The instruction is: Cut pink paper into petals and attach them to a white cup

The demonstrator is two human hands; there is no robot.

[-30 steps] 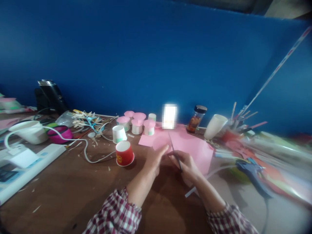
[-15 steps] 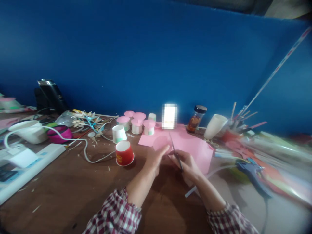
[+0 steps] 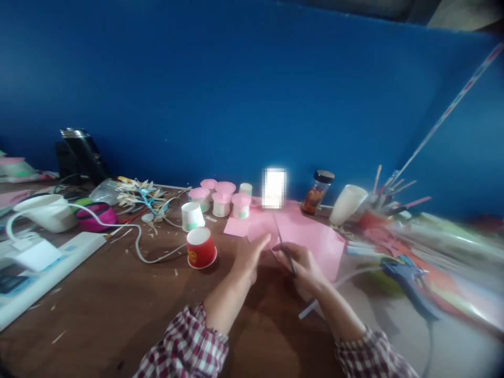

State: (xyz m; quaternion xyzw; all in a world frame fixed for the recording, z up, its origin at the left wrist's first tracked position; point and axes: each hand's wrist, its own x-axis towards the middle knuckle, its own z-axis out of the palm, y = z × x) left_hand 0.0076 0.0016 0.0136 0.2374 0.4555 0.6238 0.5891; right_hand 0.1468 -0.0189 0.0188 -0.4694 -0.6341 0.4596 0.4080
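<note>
The wall (image 3: 236,94) is deep blue; the table (image 3: 118,310) is brown wood; the paper sheet (image 3: 315,239) is pink; the upturned cup (image 3: 200,248) is red with a yellow mark; the sleeves (image 3: 185,346) are checked maroon and white; the glue gun (image 3: 409,281) is blue; the pouch (image 3: 98,216) is magenta; the cable (image 3: 134,236) is white.

The person is wearing a long-sleeved shirt (image 3: 173,357) in a maroon-and-white check, the left sleeve (image 3: 191,336) and right sleeve (image 3: 370,354) ending in loose cuffs at mid-forearm, with the left hand (image 3: 250,255) and right hand (image 3: 302,266) going bare.
</note>
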